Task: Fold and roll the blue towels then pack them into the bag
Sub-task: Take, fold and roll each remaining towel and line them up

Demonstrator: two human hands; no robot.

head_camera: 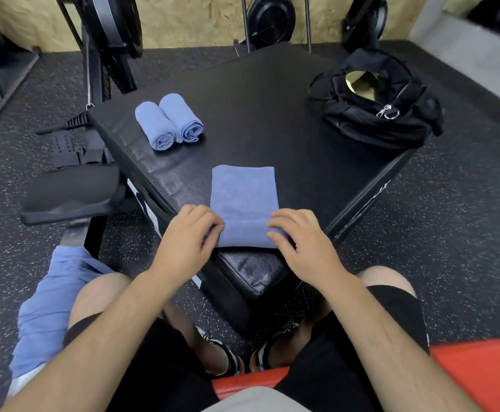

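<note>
At the near corner of the black padded box [257, 114], my left hand [189, 230] and right hand [299, 236] grip the near end of a folded blue towel [244, 197], one hand at each side edge, fingers curled over a thick fold there. The rest of the towel lies flat, reaching toward the box's middle. Two rolled towels [168, 121] lie side by side, touching, near the box's left edge. The black bag [382, 108] sits at the box's far right corner, top open. More blue cloth [49, 307] lies left of the box, beside my knee.
</note>
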